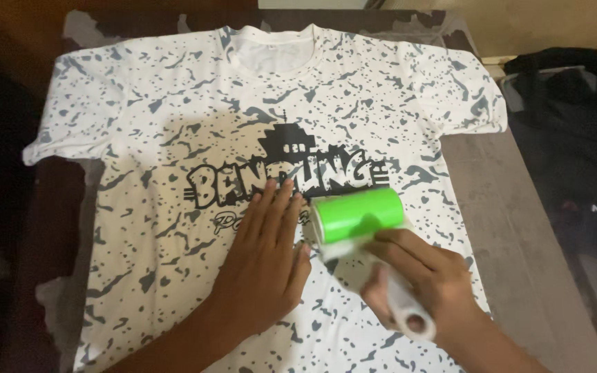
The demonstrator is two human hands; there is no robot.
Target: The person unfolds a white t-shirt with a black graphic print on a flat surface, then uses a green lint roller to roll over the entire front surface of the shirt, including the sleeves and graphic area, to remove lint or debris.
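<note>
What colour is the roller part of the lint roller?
Bright green, on the lint roller in the right hand; seen in the head view.

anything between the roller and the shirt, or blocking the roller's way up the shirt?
Nothing between them: the green roller lies right on the shirt, handle gripped by the right hand. The left hand lies flat on the shirt just left of the roller, beside it. The fabric above the roller shows only the print, nothing on it.

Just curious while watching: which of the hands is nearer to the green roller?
Right. The right hand grips the white handle just below the green roller. The left hand lies flat on the spotted T-shirt, beside the roller's left end, apparently not touching it.
</note>
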